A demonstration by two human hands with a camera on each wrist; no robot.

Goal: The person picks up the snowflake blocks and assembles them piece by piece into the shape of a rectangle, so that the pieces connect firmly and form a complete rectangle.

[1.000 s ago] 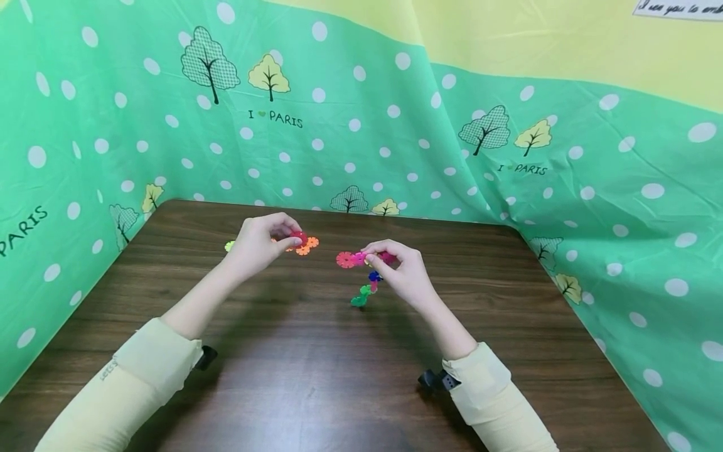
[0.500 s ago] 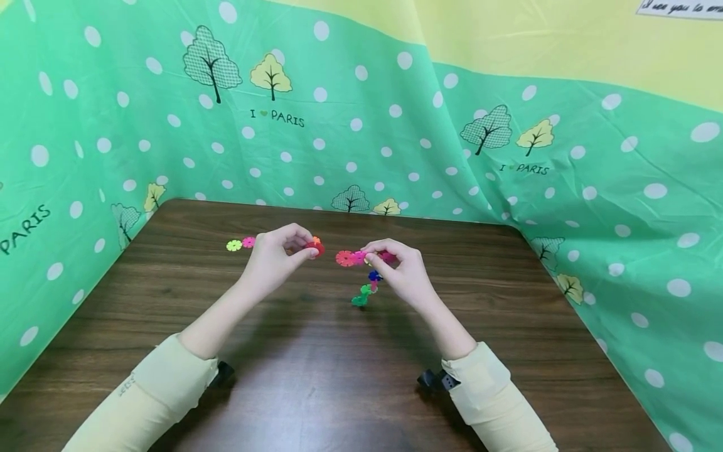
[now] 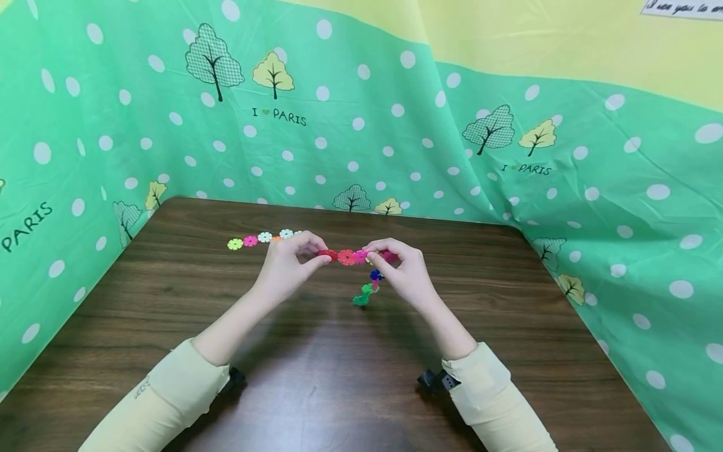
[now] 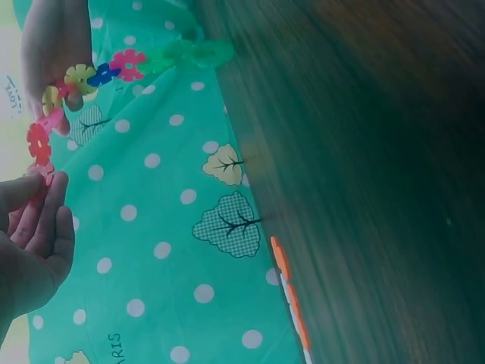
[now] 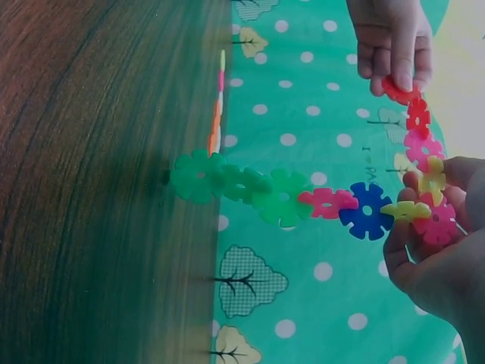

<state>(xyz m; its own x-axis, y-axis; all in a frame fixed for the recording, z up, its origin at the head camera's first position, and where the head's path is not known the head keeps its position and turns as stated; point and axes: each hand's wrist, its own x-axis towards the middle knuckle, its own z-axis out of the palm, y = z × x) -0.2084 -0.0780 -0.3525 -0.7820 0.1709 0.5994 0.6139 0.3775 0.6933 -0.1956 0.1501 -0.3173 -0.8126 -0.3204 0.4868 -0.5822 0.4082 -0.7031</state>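
My left hand (image 3: 287, 269) pinches a red snowflake disc (image 5: 397, 92) between thumb and fingers. That disc's edge meets another red disc (image 5: 418, 117) at the end of a chain of interlocking plastic discs. My right hand (image 3: 405, 276) grips the chain around its pink and yellow discs (image 5: 439, 220). From that grip the chain runs on through a blue disc (image 5: 367, 211) and a small pink one to several green discs (image 5: 284, 196), which hang down toward the table. Part of the chain is hidden behind the right fingers in the head view.
Behind my left hand, a row of yellow-green, pink, white and orange discs (image 3: 250, 241) lies on the dark wooden table (image 3: 316, 376). A green dotted cloth (image 3: 350, 94) hangs along the table's back and sides.
My left hand has moved right with the red disc, from over the orange discs to the chain's red end. More of the row behind it shows. The right hand has stayed in place.
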